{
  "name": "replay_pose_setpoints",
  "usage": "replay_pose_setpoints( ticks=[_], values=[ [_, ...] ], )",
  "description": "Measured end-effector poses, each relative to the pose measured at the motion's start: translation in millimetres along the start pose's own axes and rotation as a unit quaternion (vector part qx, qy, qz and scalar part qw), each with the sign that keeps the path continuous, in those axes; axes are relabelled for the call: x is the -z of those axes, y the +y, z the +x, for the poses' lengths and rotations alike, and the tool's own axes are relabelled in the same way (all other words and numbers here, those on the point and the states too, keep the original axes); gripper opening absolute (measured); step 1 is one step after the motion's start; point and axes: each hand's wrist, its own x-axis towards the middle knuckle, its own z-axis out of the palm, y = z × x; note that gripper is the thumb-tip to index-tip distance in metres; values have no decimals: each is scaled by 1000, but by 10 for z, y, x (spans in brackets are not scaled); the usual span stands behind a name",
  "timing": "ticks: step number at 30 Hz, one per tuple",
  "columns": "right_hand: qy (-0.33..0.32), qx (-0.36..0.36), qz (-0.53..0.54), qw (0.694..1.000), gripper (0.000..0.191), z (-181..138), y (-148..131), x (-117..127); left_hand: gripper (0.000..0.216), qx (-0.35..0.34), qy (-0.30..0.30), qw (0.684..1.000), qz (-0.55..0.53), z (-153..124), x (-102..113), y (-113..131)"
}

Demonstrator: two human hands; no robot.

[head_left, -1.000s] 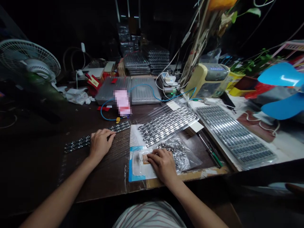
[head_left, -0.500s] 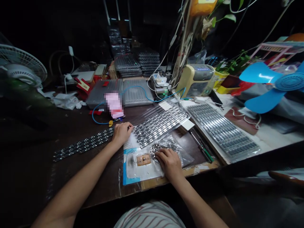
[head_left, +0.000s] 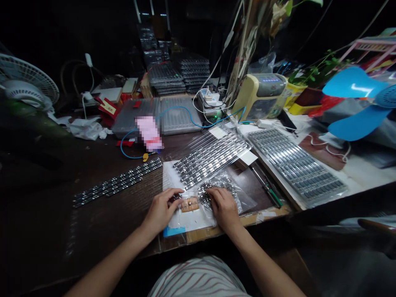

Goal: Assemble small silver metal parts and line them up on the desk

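My left hand [head_left: 162, 209] is at the left side of a small orange-brown block [head_left: 189, 204], its thumb and forefinger curved and apart with nothing visible between them. The block lies on a white sheet with a blue edge [head_left: 174, 231]. To the right, my right hand [head_left: 225, 207] has its fingertips closed together in a pile of small shiny metal parts [head_left: 204, 194] on a clear plastic bag [head_left: 246, 199]; whatever they pinch is hidden. Just beyond both hands lies a slanted row of dark strips with shiny pieces [head_left: 213, 159]. More such strips [head_left: 117, 183] lie at the left.
A green-handled screwdriver [head_left: 274, 198] lies right of the bag. Packed trays of strips [head_left: 297, 165] cover the right side. A phone [head_left: 149, 133] with a blue cable stands behind. A blue-bladed fan [head_left: 355, 105] is at right, a white fan [head_left: 27, 80] at left.
My left hand has moved from the end of the left strips toward me and right, to the orange-brown block. My right hand stays at the metal parts. The view has shifted slightly.
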Motion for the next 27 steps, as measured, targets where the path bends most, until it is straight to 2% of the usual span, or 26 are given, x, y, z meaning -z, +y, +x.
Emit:
replay_pose_setpoints(
  ticks=[4,8,17,22,27],
  values=[
    [-5,2,-2,1000,21,-3,-6,15,11,-15,-7,1000,14,-57,-182,52],
    [-9,3,-8,1000,20,0,-16,27,12,-39,4,999,7,-77,-243,45],
    [-3,15,-17,1000,19,-7,-4,20,11,-57,6,996,65,-78,-290,16],
    [2,17,-14,1000,14,29,-93,61,11,-57,-5,996,68,-80,-282,39],
    [-39,6,5,999,7,88,-271,-61,11,-29,48,998,-1,-45,-239,11]
  ],
)
